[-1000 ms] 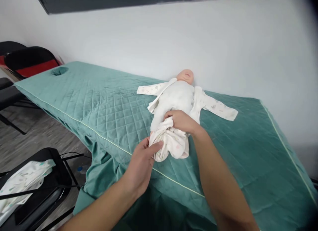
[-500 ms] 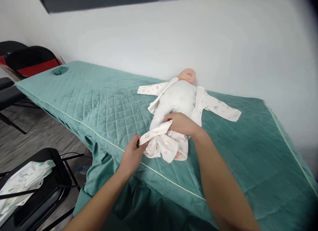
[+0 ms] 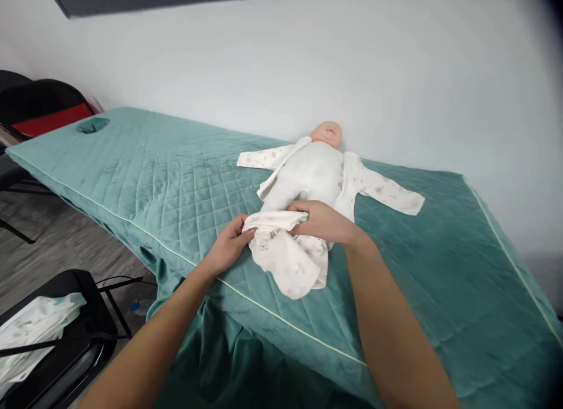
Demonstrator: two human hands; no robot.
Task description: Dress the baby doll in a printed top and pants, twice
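Observation:
A baby doll (image 3: 317, 169) with a white cloth body lies on its back, its head toward the wall. Its arms are in a white patterned baby top (image 3: 389, 193), which hangs open at the front. Around the doll's lower legs sits a pair of white printed baby pants (image 3: 290, 262). My left hand (image 3: 231, 244) is closed on the left end of the waistband, thumb over the cloth. My right hand (image 3: 319, 220) grips the waistband further right, between the doll's legs. The doll's feet are hidden in the cloth.
The doll lies on a long bed with a quilted green cover (image 3: 189, 169), which has a face hole (image 3: 93, 125) at its far left. A black chair (image 3: 83, 321) holding folded printed cloth (image 3: 39, 327) stands lower left. More chairs (image 3: 48, 107) stand behind. A white wall borders the bed.
My left hand has moved up toward the doll, raising the left side of the waistband over the leg. The pants now hang more spread out below. My right hand has barely moved.

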